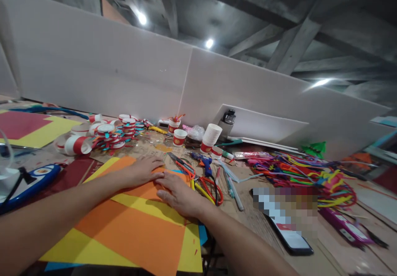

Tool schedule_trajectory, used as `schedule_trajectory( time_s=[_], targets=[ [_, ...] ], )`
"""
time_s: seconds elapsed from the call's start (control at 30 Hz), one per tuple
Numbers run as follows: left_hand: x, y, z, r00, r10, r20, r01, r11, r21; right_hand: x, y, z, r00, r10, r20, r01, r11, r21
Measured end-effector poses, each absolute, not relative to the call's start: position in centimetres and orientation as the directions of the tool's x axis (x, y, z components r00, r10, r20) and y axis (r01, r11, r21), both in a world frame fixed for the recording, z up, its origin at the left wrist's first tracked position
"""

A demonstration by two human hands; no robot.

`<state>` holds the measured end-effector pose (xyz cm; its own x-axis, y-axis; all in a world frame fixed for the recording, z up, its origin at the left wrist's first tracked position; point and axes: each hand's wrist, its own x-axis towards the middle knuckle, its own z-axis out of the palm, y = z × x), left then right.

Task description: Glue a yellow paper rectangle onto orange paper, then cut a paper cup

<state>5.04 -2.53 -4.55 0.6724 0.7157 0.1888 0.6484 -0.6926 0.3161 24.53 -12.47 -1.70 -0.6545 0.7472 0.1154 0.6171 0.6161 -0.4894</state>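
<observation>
My left hand (144, 170) lies flat on a small orange sheet of paper (141, 191), fingers stretched out. Just to its right, my right hand (181, 195) presses on the same sheet with its thumb apart from the fingers, its fingertips meeting the left hand. Neither hand appears to grip anything. Beneath them is a stack of yellow paper (114, 247) and a larger orange sheet (133, 232), with blue paper (202, 234) showing at the edge. Scissors with orange handles (186, 168) and a blue glue gun (204, 164) lie beyond my right hand.
Paper cups (211, 135) are stacked at the back, near red-and-white paper rings (108, 133). Colourful pipe cleaners (288, 170), a phone (288, 230) and a purple pack (345, 226) lie on the right. A white board (124, 61) stands behind; a dark bottle (227, 125) leans nearby.
</observation>
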Motion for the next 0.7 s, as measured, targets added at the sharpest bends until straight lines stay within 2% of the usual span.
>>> schedule_trajectory(
  time_s=[0.1, 0.2, 0.27, 0.33, 0.43, 0.57, 0.7],
  targets=[
    [5.2, -3.3, -5.6, 0.622, 0.741, 0.255, 0.656, -0.67, 0.347, 24.6, -12.3, -1.4, -0.541, 0.803, 0.249, 0.593, 0.574, -0.564],
    [5.0, -3.4, -5.5, 0.618, 0.739, 0.269, 0.633, -0.67, 0.387, 25.8, -11.6, 0.5, -0.304, 0.869, 0.391, 0.627, 0.492, -0.604],
    [4.9, -3.3, -5.3, 0.598, 0.754, 0.27, 0.639, -0.652, 0.408, 27.4, -10.3, 2.7, -0.149, 0.864, 0.481, 0.68, 0.443, -0.585],
    [4.9, -3.2, -5.2, 0.559, 0.78, 0.282, 0.658, -0.624, 0.422, 29.7, -8.2, 5.1, -0.045, 0.812, 0.581, 0.777, 0.394, -0.491],
    [4.7, -3.1, -5.0, 0.487, 0.804, 0.342, 0.678, -0.595, 0.431, 33.3, -4.4, 7.7, 0.004, 0.752, 0.659, 0.938, 0.226, -0.263],
    [4.2, -2.8, -4.9, 0.452, 0.785, 0.424, 0.642, -0.616, 0.455, 36.5, -0.2, 8.8, 0.055, 0.845, 0.531, 0.998, -0.068, 0.006],
    [4.0, -2.3, -5.0, 0.449, 0.762, 0.466, 0.62, -0.641, 0.451, 37.6, 1.7, 8.3, 0.047, 0.905, 0.424, 0.994, -0.084, 0.069]
  ],
)
